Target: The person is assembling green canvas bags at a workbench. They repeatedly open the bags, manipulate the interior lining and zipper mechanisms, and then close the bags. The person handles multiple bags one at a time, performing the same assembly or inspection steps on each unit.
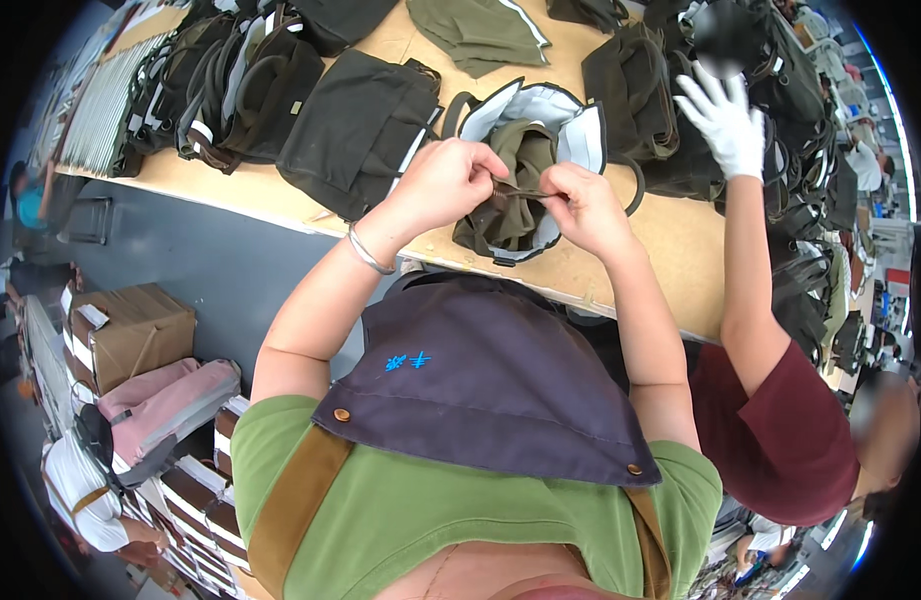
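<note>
An open dark bag with a pale lining (577, 125) stands in front of me at the table's near edge. Olive fabric (525, 150) bunches up out of its mouth. My left hand (448, 185) pinches one end of a gathered edge of that fabric, over the bag's left side. At the other end, my right hand (587, 207) pinches the same edge between thumb and fingers. The strip between both hands looks stretched fairly straight. Each hand hides the fabric right under its fingertips.
A dark folded bag (355, 135) lies left of the open one, with several more dark bags (265, 85) behind it. Flat olive fabric (475, 30) lies at the far side. To my right, a co-worker's white-gloved hand (725, 125) reaches over more dark bags (630, 95).
</note>
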A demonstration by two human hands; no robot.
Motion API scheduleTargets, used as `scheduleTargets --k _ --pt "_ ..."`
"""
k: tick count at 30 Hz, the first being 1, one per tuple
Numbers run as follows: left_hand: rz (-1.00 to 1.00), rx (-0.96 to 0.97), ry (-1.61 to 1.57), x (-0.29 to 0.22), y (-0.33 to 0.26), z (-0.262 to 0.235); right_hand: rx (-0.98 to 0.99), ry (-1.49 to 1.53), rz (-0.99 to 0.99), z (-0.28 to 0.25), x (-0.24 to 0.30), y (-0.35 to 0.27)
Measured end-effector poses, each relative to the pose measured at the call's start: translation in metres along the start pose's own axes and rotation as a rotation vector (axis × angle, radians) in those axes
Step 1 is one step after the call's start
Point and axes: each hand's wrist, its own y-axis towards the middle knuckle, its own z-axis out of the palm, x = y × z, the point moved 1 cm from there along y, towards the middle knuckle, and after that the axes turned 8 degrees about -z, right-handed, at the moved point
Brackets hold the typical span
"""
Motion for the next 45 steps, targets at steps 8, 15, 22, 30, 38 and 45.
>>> scheduleTargets --k 8,15,22,30,38,45 --pt "0.236 0.022 0.233 0.004 0.009 -0.01 0.032 0.156 0.208 -0.019 -0.004 -0.007" --pt "0.682 0.159 0.109 0.007 0.019 0.0 0.052 0.233 0.118 -0.018 -0.004 -0.001" --pt "0.245 0.246 -0.079 0.008 0.029 -0.001 0.046 0.292 0.313 -0.015 -0.018 -0.002" --pt "0.268 -0.183 0.677 0.012 0.037 0.023 0.331 0.159 0.364 -0.021 -0.004 0.007" --pt "0.54 -0.115 0.259 -0.022 -0.029 0.052 0.319 0.006 0.242 -0.012 -0.017 0.015" --pt "0.381 -0.19 0.306 0.021 -0.028 0.095 0.485 0.087 0.334 -0.009 -0.029 0.028"
